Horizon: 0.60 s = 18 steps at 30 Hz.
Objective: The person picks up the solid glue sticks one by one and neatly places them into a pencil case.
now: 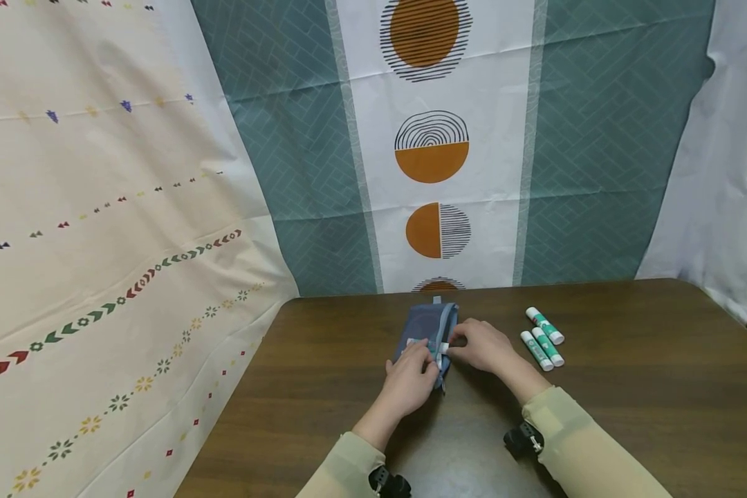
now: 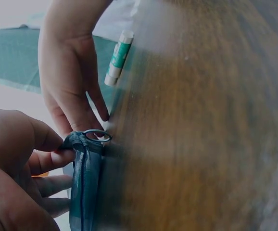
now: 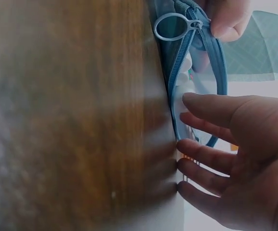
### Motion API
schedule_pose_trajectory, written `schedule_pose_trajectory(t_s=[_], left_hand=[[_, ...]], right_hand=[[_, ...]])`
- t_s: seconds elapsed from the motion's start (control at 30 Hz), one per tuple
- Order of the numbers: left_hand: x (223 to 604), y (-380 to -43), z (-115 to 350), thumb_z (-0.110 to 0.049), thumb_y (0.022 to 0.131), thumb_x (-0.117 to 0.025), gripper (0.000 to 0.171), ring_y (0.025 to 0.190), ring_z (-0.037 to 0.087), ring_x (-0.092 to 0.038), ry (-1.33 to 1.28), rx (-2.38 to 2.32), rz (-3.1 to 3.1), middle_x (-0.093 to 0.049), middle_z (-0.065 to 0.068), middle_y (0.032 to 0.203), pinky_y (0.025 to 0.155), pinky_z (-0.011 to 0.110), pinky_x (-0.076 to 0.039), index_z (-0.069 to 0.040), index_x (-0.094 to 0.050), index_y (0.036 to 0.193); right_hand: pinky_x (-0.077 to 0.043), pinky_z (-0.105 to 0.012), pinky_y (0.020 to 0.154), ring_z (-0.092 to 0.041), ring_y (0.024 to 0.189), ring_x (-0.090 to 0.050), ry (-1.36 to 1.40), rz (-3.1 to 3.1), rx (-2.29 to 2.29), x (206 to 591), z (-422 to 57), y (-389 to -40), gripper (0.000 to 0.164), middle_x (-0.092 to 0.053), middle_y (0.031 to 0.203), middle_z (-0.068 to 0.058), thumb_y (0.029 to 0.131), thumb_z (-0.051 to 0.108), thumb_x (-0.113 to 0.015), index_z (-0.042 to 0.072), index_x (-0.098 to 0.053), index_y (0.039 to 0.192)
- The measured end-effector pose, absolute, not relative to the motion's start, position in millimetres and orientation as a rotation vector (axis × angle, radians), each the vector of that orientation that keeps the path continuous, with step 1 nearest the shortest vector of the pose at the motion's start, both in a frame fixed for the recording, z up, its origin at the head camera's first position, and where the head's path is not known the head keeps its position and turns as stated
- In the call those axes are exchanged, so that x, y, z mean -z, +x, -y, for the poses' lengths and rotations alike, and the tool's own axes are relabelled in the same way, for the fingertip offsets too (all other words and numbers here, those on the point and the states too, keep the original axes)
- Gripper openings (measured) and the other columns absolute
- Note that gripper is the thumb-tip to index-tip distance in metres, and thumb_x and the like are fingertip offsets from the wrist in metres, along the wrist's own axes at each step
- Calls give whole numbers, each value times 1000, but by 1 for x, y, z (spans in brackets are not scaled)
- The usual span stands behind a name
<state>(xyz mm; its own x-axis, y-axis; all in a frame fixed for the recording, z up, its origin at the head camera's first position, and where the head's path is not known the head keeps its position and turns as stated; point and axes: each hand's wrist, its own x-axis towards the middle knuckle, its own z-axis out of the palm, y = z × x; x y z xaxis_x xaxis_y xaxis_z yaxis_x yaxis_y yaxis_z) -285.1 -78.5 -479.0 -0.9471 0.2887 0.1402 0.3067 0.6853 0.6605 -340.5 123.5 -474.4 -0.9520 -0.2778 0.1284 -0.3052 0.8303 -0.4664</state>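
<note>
A blue zippered pouch [image 1: 426,324] lies on the wooden table, with its zip open and a ring pull [image 3: 171,26] at the near end. My left hand [image 1: 407,380] pinches that near end between thumb and index finger. White-ended glue sticks [image 3: 183,78] show inside the opening. At the mouth of the pouch, my right hand [image 1: 482,344] pinches a white-ended glue stick [image 1: 444,348] between thumb and index finger; its other fingers are spread along the pouch's side. Most of that stick is hidden by the fingers and the pouch.
Three green-and-white glue sticks, among them the nearest one [image 1: 537,351], lie on the table [image 1: 647,387] to the right of my right hand. Patterned cloths [image 1: 324,173] hang behind the table and along its left side.
</note>
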Motion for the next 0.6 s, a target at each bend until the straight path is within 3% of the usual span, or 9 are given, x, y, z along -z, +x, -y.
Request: schedule_pose_trajectory(t_s=[0.6], left_hand=[[479,-285,79,-16,108,-57,23,160,43,-39,-513,1094,2871,-53,13,166,114,91,-16,-20,-62,85]], right_hand=[[-54,-53,84,-32,104,-61,487,2962,-817,477,-119,-346,17,-68,117,-12,98,31,-84,17,-84,109]])
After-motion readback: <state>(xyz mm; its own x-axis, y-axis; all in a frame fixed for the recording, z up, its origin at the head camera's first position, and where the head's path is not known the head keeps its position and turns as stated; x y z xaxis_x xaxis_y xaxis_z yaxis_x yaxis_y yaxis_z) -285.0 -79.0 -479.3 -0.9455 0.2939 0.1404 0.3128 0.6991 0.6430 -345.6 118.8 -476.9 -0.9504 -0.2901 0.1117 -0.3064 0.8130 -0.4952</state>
